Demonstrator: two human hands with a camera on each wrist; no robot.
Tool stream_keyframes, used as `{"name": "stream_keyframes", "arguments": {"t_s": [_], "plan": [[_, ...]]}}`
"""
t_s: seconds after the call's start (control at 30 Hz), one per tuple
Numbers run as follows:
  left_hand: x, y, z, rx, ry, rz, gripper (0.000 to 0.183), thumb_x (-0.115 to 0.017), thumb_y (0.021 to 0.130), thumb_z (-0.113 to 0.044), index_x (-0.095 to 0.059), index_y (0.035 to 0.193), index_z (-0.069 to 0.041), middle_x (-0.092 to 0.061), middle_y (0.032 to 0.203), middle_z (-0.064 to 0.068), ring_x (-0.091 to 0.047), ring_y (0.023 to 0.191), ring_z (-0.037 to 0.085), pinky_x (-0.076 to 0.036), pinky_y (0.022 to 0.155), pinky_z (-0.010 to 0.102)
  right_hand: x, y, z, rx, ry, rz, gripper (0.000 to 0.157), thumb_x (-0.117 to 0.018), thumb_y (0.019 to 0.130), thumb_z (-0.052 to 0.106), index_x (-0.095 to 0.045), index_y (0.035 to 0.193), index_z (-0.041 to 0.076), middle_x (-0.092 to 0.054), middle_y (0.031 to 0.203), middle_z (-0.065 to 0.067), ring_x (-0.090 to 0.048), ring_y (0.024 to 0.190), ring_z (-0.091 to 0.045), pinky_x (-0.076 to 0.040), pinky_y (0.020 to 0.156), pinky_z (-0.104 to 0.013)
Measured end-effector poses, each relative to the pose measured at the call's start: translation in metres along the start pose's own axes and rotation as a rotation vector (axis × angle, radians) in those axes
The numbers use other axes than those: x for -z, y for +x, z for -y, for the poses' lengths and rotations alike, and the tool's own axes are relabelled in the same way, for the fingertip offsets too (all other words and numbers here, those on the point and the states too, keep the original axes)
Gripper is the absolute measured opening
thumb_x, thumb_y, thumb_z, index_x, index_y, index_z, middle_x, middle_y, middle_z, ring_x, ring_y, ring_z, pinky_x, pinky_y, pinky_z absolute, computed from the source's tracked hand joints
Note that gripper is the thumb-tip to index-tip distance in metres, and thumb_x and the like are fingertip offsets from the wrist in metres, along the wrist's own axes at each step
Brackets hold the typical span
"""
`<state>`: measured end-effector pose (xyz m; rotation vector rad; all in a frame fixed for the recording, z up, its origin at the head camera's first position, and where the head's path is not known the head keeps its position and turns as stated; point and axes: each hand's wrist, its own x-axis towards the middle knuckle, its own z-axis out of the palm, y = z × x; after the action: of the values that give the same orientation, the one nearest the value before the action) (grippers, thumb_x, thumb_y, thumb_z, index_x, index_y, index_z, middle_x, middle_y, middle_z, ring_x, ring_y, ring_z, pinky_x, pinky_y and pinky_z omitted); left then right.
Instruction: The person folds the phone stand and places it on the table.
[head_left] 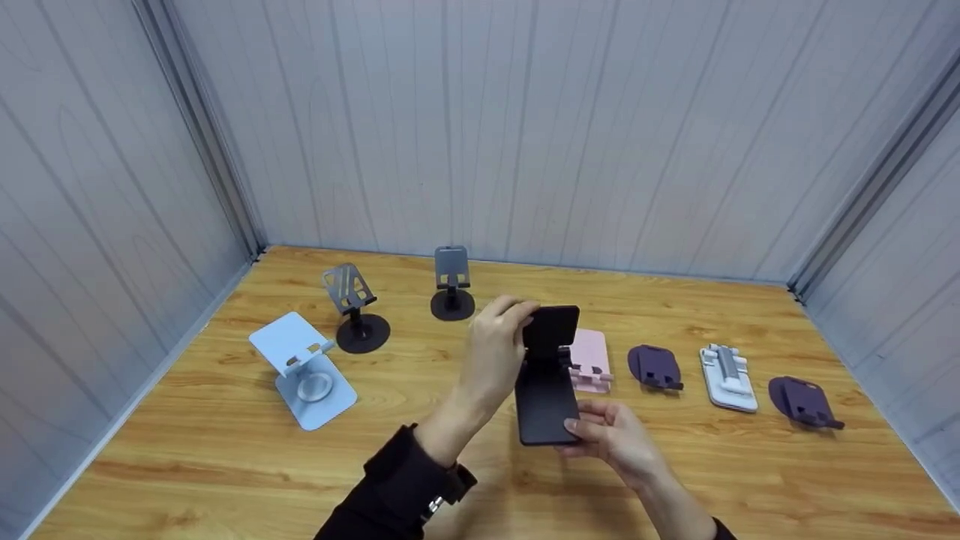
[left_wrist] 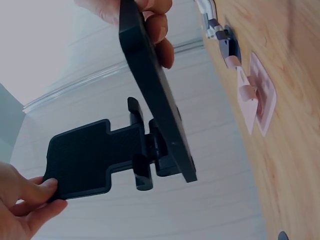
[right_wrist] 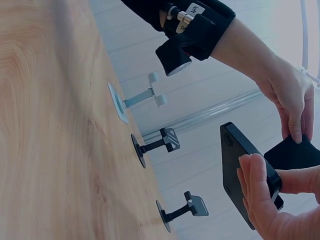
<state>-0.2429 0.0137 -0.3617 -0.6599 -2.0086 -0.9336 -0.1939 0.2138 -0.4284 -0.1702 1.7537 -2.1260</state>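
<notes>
Both hands hold a black folding phone stand [head_left: 546, 401] above the table, its upper plate swung away from its base. My left hand [head_left: 496, 341] pinches the edge of the upper plate [left_wrist: 82, 160] between thumb and fingers. My right hand [head_left: 611, 442] grips the lower corner of the base, thumb on its face and fingers beneath. In the left wrist view the two hooked arms [left_wrist: 142, 171] of the stand show near the hinge. Behind the stand, partly hidden by it, lies a pink phone stand [head_left: 592, 356].
On the left stand a light blue phone stand [head_left: 316, 401] and two dark round-based stands, one [head_left: 363, 334] beside it and one [head_left: 452, 304] farther back. To the right lie a folded purple stand [head_left: 656, 366], a white one [head_left: 727, 379] and another purple one [head_left: 804, 401]. Panel walls surround the table.
</notes>
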Motion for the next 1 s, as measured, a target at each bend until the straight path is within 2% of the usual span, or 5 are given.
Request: {"name": "stream_keyframes", "arguments": {"t_s": [0.2, 0.43, 0.63, 0.8, 1.0], "plan": [[-0.001, -0.008, 0.0, -0.062, -0.034, -0.084, 0.026, -0.067, 0.087, 0.026, -0.08, 0.101, 0.008, -0.076, 0.095, 0.014, -0.075, 0.087, 0.027, -0.066, 0.079, 0.032, 0.001, 0.0, 0.0, 0.002, -0.017, -0.014, 0.038, -0.055, 0.101, -0.01, -0.05, 0.134, -0.029, -0.079, 0.113, -0.016, -0.08, 0.093, -0.015, -0.069, 0.082, -0.032], [-0.002, -0.016, -0.004, -0.076, -0.043, -0.122, 0.035, -0.064, 0.081, 0.031, -0.081, 0.1, 0.007, -0.076, 0.094, 0.014, -0.074, 0.084, 0.026, -0.066, 0.077, 0.032, 0.002, 0.001, -0.001, -0.009, -0.032, -0.033, 0.04, -0.056, 0.101, -0.01, -0.049, 0.134, -0.03, -0.079, 0.112, -0.016, -0.079, 0.092, -0.015, -0.069, 0.081, -0.032], [-0.006, -0.024, -0.007, -0.171, -0.037, -0.217, 0.04, -0.067, 0.072, 0.034, -0.081, 0.096, 0.005, -0.073, 0.09, 0.013, -0.071, 0.08, 0.025, -0.064, 0.073, 0.029, 0.003, 0.0, 0.0, -0.007, -0.045, -0.055, 0.04, -0.056, 0.1, -0.009, -0.049, 0.134, -0.03, -0.079, 0.107, -0.013, -0.079, 0.09, -0.015, -0.069, 0.079, -0.031], [-0.011, -0.032, -0.009, -0.205, -0.053, -0.235, 0.044, -0.065, 0.066, 0.036, -0.08, 0.095, 0.006, -0.073, 0.089, 0.012, -0.07, 0.079, 0.023, -0.063, 0.072, 0.027, 0.005, 0.0, 0.001, -0.013, -0.044, -0.072, 0.044, -0.056, 0.1, -0.009, -0.044, 0.136, -0.032, -0.079, 0.111, -0.015, -0.079, 0.093, -0.016, -0.069, 0.081, -0.031], [-0.016, -0.042, -0.014, -0.263, -0.057, -0.242, 0.042, -0.07, 0.062, 0.034, -0.079, 0.091, 0.005, -0.073, 0.088, 0.011, -0.07, 0.078, 0.021, -0.063, 0.074, 0.026, 0.008, 0.0, 0.004, -0.019, -0.024, -0.091, 0.047, -0.056, 0.102, -0.007, -0.042, 0.14, -0.031, -0.079, 0.114, -0.014, -0.079, 0.096, -0.016, -0.069, 0.083, -0.031]]}}
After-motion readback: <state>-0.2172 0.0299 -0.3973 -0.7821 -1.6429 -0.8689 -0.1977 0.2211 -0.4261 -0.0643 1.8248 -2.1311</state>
